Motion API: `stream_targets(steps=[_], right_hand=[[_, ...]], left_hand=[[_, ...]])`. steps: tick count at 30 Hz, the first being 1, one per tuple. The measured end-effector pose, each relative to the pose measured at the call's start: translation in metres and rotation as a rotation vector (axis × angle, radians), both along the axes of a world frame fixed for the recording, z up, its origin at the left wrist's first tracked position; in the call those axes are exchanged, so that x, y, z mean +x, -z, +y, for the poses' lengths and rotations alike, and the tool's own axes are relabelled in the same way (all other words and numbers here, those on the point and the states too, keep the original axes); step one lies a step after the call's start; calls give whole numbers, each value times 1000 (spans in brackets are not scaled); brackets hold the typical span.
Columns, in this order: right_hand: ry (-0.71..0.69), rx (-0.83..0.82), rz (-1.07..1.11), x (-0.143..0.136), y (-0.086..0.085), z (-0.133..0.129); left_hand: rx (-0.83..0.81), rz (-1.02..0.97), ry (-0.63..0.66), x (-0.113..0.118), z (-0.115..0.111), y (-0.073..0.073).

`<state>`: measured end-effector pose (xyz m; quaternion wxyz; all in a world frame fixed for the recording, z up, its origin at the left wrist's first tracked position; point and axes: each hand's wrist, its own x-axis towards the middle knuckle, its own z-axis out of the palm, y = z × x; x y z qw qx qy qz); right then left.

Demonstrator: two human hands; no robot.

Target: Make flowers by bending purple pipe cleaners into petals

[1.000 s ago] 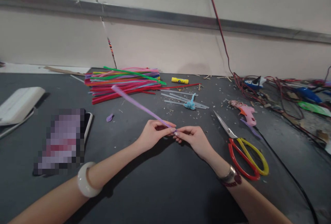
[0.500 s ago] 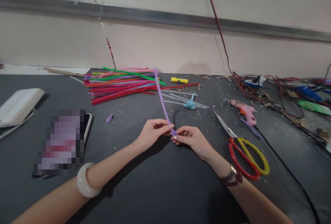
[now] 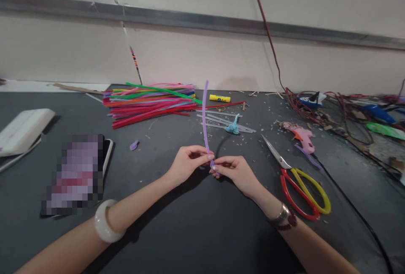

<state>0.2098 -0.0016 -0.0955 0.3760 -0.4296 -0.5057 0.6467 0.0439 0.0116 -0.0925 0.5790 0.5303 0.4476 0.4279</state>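
Observation:
A purple pipe cleaner (image 3: 204, 118) stands nearly upright between my hands, its lower end bent or coiled. My left hand (image 3: 190, 163) pinches it near the bottom with thumb and fingers. Just below, my right hand (image 3: 232, 172) pinches the coiled end; the fingertips partly hide it. A small purple coiled piece (image 3: 134, 145) lies to the left on the table. Beyond my hands rests a light blue pipe-cleaner shape (image 3: 232, 126) with a raised tip, on top of several clear glue sticks (image 3: 218, 118).
Colourful pipe cleaners (image 3: 152, 104) lie in a bundle at the back, beside a yellow glue tube (image 3: 220, 98). Scissors (image 3: 292, 172) and a pink glue gun (image 3: 300, 135) with a black cord are on the right. A phone (image 3: 76, 172) and white box (image 3: 27, 130) sit left.
The free upper end of the pipe cleaner has swung to the right and now stands more upright. Both hands keep nearly the same place, still pinching its lower end.

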Motion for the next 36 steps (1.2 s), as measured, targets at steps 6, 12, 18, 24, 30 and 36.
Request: stream_targets(steps=[6, 12, 18, 24, 30, 36], right_hand=[[-9, -20, 15, 1, 1, 0], [3, -23, 31, 2, -3, 0], [30, 2, 87, 4, -7, 0], [76, 36, 119, 4, -11, 0], [107, 83, 154, 3, -11, 1], [132, 81, 182, 3, -10, 1]], left_hand=[[427, 174, -147, -1, -3, -2], [812, 403, -53, -5, -4, -2], [879, 382, 12, -5, -3, 1], [874, 332, 41, -2, -8, 0], [851, 277, 40, 0, -12, -3], [796, 284, 75, 3, -15, -6]])
